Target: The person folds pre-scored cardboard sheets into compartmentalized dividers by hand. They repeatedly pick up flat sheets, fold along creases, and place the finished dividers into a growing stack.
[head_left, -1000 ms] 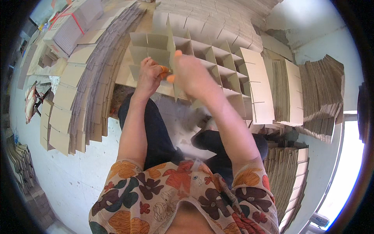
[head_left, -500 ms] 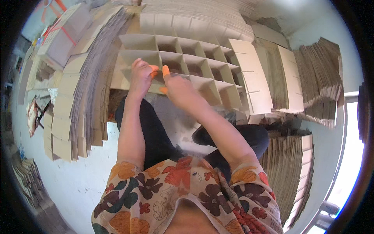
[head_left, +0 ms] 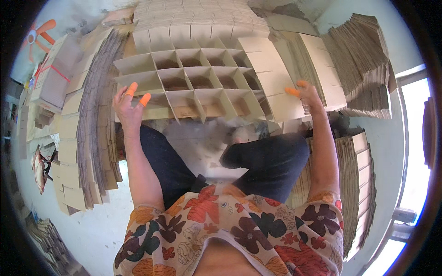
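Observation:
A cardboard divider grid (head_left: 184, 73) of interlocked slotted strips stands in front of my knees, its cells open upward. At its left end is my left hand (head_left: 128, 109), fingers apart, with orange finger cots on the thumb and forefinger. It holds nothing that I can see. My right hand (head_left: 307, 95), also wearing orange finger cots, is over the right edge of a slotted cardboard strip (head_left: 271, 76) that slopes beside the grid. Its fingers are spread; whether they touch the strip I cannot tell.
Flat slotted strips are stacked behind the grid (head_left: 198, 20), along the left (head_left: 92, 119) and at the right (head_left: 363, 60). Another stack (head_left: 354, 184) stands by my right knee. A strapped carton (head_left: 57, 73) and an orange-bladed fan (head_left: 39, 37) are at far left.
My hands have separated from the grid's near left part, the left moving left and the right swinging far right to the sloping strip. The view has shifted a little.

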Demonstrator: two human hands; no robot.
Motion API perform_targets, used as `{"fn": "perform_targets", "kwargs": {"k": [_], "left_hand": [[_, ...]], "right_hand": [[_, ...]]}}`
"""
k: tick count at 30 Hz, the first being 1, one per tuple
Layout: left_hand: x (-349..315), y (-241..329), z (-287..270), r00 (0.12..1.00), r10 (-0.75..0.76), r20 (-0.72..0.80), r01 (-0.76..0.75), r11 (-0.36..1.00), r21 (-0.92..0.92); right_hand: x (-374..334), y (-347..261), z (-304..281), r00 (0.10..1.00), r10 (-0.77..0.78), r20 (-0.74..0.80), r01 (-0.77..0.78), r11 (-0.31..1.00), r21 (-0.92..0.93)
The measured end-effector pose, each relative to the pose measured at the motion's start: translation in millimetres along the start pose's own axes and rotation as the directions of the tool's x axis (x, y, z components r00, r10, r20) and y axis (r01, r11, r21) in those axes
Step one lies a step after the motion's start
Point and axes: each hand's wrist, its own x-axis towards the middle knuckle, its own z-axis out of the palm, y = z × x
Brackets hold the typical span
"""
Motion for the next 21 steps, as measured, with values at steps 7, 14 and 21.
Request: {"fn": "perform_targets", "kwargs": {"k": [7, 14, 21], "left_hand": [[-4, -20, -4, 0.994, -0.089, -0.058, 0.084, 0.993, -0.087], [-5, -13, -12, 0.991, -0.128, -0.037, 0.125, 0.990, -0.072], [-11, -33, -11, 0.985, -0.137, 0.104, 0.150, 0.981, -0.123]], "right_hand": [[-14, -12, -6, 0.986, 0.126, 0.110, -0.166, 0.821, 0.546], [-5, 3, -6, 0.990, 0.115, 0.085, -0.142, 0.832, 0.537], [-31, -83, -55, 0.962, -0.148, -0.228, 0.206, 0.944, 0.258]]}}
